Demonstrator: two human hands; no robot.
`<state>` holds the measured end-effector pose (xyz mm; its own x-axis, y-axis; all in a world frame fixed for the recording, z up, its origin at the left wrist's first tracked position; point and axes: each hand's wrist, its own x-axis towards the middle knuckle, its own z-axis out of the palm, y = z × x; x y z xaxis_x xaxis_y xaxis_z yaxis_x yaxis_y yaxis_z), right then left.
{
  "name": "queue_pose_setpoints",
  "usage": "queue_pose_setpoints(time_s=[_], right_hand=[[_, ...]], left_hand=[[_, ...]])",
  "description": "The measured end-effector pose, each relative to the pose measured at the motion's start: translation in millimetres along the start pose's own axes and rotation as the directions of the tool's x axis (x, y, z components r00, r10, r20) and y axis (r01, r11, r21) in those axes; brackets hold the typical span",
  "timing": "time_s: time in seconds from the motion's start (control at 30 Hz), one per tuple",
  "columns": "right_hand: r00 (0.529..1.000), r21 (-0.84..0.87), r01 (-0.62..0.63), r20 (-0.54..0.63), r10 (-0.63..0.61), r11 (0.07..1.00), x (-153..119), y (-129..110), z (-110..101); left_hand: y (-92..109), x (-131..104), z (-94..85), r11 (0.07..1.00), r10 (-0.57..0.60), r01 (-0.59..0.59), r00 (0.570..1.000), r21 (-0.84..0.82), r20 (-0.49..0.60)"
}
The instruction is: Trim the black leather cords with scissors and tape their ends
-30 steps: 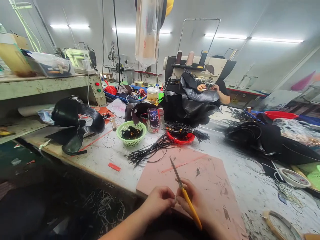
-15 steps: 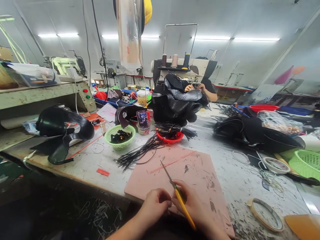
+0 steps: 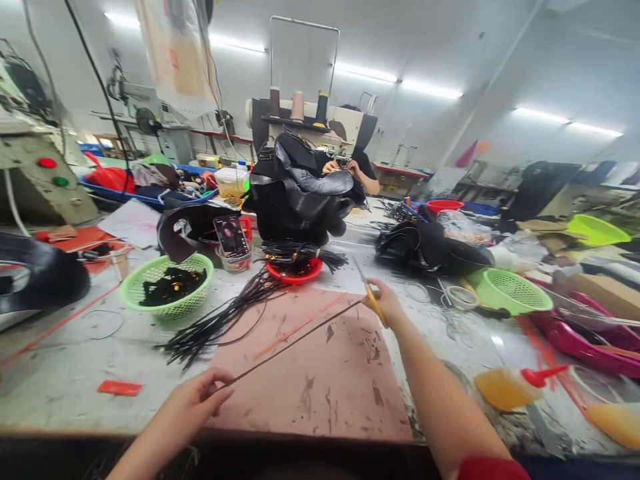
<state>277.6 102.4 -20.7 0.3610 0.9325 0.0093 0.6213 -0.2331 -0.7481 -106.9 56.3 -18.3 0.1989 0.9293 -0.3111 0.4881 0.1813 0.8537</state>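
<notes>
My left hand [image 3: 203, 395], at the front of the table, pinches one end of a thin dark cord [image 3: 295, 343]. The cord runs straight and taut up to the right, across a pink cutting board [image 3: 350, 373]. At its far end my right hand [image 3: 387, 303] is closed on the cord and on yellow-handled scissors [image 3: 374, 303], seen edge-on, slim metal blade pointing away. Beyond the board lies a bundle of black cords [image 3: 225, 313], partly over a red bowl [image 3: 300, 275].
A green basket [image 3: 133, 287] of black pieces stands left, beside a phone [image 3: 231, 237] in a clear cup. Black leather pieces [image 3: 300, 200] are heaped behind, where another person's hands [image 3: 345, 167] work. To the right sit a glue bottle [image 3: 505, 389] and a green basket [image 3: 515, 293].
My hands have moved apart, the left toward the left, the right forward with the scissors. A cord now stretches between them. The view has turned right.
</notes>
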Motion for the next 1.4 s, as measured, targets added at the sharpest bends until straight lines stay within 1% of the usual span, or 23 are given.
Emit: queue_pose_setpoints(time_s=[0.1,0.2,0.3,0.43,0.63,0.77,0.9,1.0,1.1,1.27,1.4], right_hand=[[1.0,-0.078,-0.013,0.016,0.014,0.997,24.8,3.1,17.1],[0.999,-0.153,-0.006,0.039,0.012,0.988,40.9,5.5,30.0],[0.999,-0.227,0.003,0.046,0.007,0.974,51.3,6.9,33.8],[0.998,-0.306,-0.004,0.052,0.021,0.952,58.9,7.6,34.4],[0.999,-0.392,-0.017,0.035,0.033,0.92,60.7,7.9,37.0],[0.999,-0.431,-0.023,0.032,0.041,0.902,57.9,7.2,37.2],[0.998,-0.46,-0.032,0.037,0.055,0.887,53.9,9.9,36.1],[0.997,-0.477,-0.038,0.044,0.067,0.878,53.2,13.3,35.4],[0.996,-0.486,-0.044,0.048,0.077,0.873,52.2,14.4,34.9],[0.995,-0.493,-0.062,0.037,0.092,0.868,49.9,12.3,34.5],[0.995,-0.494,-0.061,0.036,0.09,0.867,49.5,12.3,34.5]], left_hand=[[2.9,16.9,5.6,0.999,0.038,-0.038,0.999,0.022,0.001],[3.5,28.5,18.2,1.0,0.006,-0.006,1.0,-0.013,-0.015],[4.4,35.6,27.9,0.998,-0.032,0.029,0.998,-0.06,-0.051],[3.6,41.3,31.5,0.996,-0.075,0.072,0.995,-0.049,-0.068],[-7.4,47.3,30.4,0.998,-0.058,0.058,0.996,-0.001,-0.062],[-10.6,47.3,31.5,1.0,-0.014,0.017,0.994,0.022,-0.11],[-8.3,38.9,35.4,0.996,0.03,-0.015,0.987,0.089,-0.161],[-6.5,32.0,38.4,0.99,0.023,0.0,0.987,0.143,-0.156],[-4.4,28.1,40.5,0.971,0.024,0.012,0.988,0.237,-0.151],[0.5,27.3,44.0,0.931,0.069,-0.014,0.988,0.365,-0.139],[6.1,27.1,46.8,0.894,0.043,0.024,0.989,0.447,-0.14]])
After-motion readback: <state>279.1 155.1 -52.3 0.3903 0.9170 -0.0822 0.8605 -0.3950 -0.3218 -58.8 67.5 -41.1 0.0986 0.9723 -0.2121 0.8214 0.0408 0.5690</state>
